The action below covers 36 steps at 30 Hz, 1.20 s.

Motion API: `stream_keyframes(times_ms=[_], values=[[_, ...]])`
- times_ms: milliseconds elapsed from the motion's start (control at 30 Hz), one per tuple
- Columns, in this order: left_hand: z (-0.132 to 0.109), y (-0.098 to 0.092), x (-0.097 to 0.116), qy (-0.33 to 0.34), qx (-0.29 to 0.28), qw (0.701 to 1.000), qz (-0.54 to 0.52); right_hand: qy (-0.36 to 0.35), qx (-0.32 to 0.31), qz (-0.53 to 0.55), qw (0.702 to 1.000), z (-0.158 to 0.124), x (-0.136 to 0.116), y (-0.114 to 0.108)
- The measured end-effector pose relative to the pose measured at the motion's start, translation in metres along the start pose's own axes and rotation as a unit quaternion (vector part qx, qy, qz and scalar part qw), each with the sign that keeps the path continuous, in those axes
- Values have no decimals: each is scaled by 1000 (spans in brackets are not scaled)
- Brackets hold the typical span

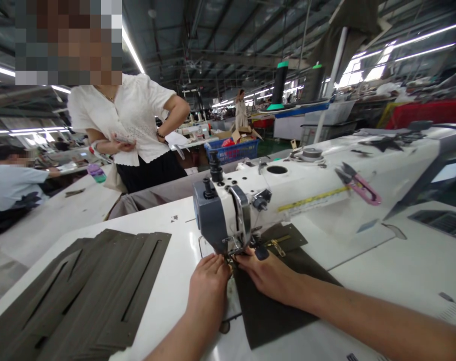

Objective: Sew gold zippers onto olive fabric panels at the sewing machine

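An olive-green fabric panel (276,306) carrying a brass zip (277,245) is positioned at the steel presser foot (231,248) of a white industrial sewing machine (258,180). The left hand (208,281) is brought in narrowly at the foot, and the right hand (269,276) is laid across the panel; whether either grips cannot be told. A stack of slotted olive panels (85,296) is laid left on the white table (363,281).

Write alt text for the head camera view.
The left hand and right hand work at the presser foot of a white industrial sewing machine, the right on a dark olive fabric panel with a zipper. A stack of slotted fabric pieces lies on the white table; a co-worker in a white blouse stands beyond.
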<state>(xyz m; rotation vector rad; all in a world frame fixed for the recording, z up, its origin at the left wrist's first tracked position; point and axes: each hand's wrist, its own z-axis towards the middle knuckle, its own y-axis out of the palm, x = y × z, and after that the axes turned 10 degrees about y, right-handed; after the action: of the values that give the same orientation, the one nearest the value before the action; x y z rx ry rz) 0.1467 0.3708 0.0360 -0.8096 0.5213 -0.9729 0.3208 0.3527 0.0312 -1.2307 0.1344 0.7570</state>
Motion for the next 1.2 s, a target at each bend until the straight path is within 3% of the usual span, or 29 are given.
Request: stream_keyframes(times_ms=[133, 200, 333, 467, 800, 1200], values=[[0, -1, 0, 2, -2, 1000, 9, -5, 12, 17, 1000, -2, 2, 3], [-1, -1, -1, 7, -1, 1000, 9, 7, 55, 51, 997, -4, 1, 1], [-3, 0, -3, 25, 5, 999, 21, 121, 165, 163, 965, -6, -5, -10], [-2, 0, -5, 41, 13, 999, 32, 165, 128, 260, 943, 0, -5, -21], [-2, 0, -3, 26, -9, 999, 29, 125, 82, 216, 965, 7, 8, -34], [-1, -1, 0, 20, -1, 1000, 10, 226, 59, 279, 931, 5, 3, -30]])
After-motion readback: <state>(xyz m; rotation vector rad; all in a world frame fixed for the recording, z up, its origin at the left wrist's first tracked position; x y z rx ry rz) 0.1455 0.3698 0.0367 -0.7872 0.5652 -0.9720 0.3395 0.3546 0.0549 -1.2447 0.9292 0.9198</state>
